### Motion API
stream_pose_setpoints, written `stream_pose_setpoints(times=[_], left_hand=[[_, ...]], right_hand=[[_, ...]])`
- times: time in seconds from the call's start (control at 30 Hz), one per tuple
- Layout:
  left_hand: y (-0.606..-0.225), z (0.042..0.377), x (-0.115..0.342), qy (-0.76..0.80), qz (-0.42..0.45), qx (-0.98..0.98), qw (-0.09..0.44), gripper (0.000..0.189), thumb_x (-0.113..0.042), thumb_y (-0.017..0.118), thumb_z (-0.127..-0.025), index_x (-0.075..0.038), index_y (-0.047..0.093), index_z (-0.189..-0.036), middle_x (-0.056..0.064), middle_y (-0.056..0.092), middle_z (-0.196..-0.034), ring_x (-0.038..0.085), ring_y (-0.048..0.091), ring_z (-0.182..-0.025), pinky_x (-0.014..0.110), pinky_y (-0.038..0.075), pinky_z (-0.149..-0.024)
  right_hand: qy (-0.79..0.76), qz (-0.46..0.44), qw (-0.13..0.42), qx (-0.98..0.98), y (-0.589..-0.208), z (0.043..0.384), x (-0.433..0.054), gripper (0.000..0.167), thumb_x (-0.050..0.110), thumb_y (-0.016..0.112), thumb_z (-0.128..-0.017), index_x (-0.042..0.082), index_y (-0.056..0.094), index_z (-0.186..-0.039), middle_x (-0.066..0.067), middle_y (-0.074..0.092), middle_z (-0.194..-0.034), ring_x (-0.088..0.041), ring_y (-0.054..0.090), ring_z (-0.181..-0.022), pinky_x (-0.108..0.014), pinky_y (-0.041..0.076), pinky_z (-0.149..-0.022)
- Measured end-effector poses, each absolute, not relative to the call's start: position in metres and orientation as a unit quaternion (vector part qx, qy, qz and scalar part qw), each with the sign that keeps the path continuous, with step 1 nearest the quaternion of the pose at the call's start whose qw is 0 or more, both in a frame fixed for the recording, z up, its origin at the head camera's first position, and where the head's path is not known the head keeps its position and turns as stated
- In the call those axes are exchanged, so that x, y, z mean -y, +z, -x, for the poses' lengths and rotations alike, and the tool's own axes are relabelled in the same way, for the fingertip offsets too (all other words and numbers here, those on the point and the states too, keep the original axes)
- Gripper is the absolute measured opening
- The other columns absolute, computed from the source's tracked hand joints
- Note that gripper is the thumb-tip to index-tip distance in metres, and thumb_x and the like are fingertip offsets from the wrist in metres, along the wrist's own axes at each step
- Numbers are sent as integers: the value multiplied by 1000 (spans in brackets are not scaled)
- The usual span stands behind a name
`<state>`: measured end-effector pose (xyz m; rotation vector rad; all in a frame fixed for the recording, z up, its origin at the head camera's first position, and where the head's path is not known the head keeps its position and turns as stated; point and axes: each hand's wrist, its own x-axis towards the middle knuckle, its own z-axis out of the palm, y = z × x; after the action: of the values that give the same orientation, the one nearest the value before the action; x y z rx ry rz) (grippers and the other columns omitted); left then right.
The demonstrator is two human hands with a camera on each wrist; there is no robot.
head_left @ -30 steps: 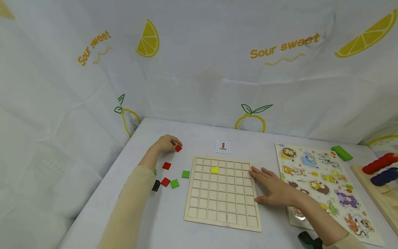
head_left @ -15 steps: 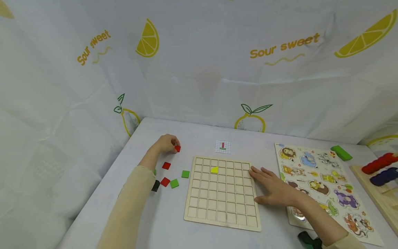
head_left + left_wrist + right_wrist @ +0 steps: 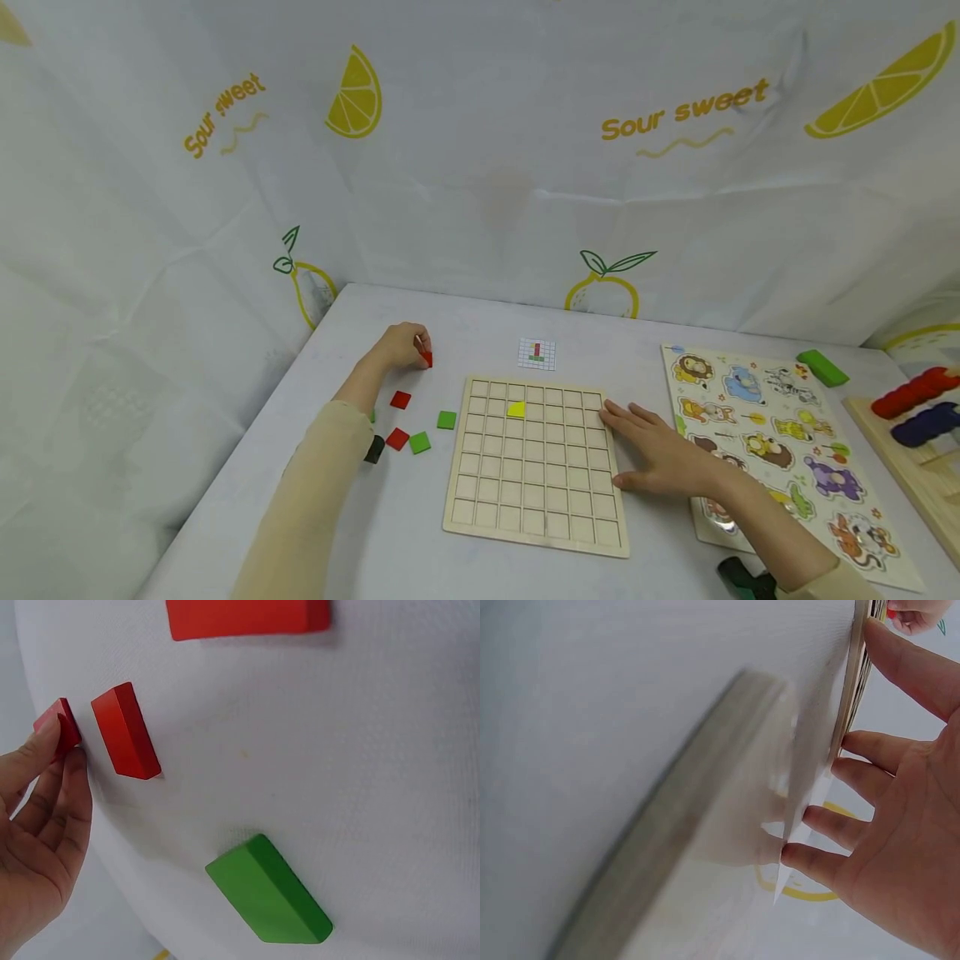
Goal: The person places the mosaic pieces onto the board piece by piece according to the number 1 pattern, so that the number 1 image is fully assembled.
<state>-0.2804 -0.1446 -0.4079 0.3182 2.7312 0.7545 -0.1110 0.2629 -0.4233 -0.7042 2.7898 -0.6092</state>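
Observation:
Thumb and fingers of my left hand (image 3: 397,346) pinch a small red square tile (image 3: 69,727), tipped up at the far left of the table. Closer to me lie two more red tiles, one plain to see in the left wrist view (image 3: 126,733), and green tiles (image 3: 446,420). Spread fingers of my right hand (image 3: 660,454) rest along the right edge of a wooden grid board (image 3: 535,450). The thumb touches that edge in the right wrist view. One yellow piece (image 3: 516,409) with a cut corner sits in a cell near the board's upper left.
Behind the board lies a small printed grid card (image 3: 537,354). A black piece (image 3: 375,450) is beside my left sleeve. To the right are an animal puzzle board (image 3: 750,417), a green block (image 3: 822,367) and a wooden stand with red and blue beads (image 3: 918,392).
The red tile lay flat by my left fingertips; now they pinch it and have tipped it up, drawn slightly left. My right hand has stayed in place.

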Motion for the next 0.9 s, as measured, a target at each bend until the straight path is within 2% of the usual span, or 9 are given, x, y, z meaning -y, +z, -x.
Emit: stream_pose_setpoints(times=[0.23, 0.4, 0.63, 0.9], left_hand=[[-407, 282, 147, 279, -107, -943, 149, 10, -3, 71, -86, -2, 65, -94, 10, 63, -90, 19, 55, -81, 24, 44, -69], [-409, 288, 144, 288, -120, -940, 138, 6, -4, 70, -87, -5, 66, -91, 9, 64, -88, 18, 56, -80, 27, 46, -70], [-407, 286, 127, 318, -127, -927, 153, 12, -2, 65, -90, -4, 69, -101, 10, 63, -91, 17, 55, -82, 23, 46, -70], [-407, 277, 103, 323, -158, -922, 139, 13, -3, 65, -90, -6, 69, -102, 8, 64, -91, 16, 55, -83, 19, 45, -69]], right_hand=[[-204, 239, 102, -944, -423, 111, -262, 90, 46, 76, -80, 7, 37, -151, -20, 32, -160, -57, 25, -143, -74, 32, -104], [-202, 238, 103, -944, -422, 111, -262, 90, 46, 77, -80, 7, 37, -151, -21, 32, -159, -58, 25, -142, -74, 32, -104], [-202, 236, 108, -944, -422, 112, -262, 91, 46, 77, -80, 7, 37, -151, -20, 31, -160, -58, 24, -143, -74, 31, -104], [-199, 238, 106, -945, -423, 112, -261, 91, 47, 76, -80, 6, 37, -151, -21, 31, -159, -58, 25, -142, -75, 31, -104]])
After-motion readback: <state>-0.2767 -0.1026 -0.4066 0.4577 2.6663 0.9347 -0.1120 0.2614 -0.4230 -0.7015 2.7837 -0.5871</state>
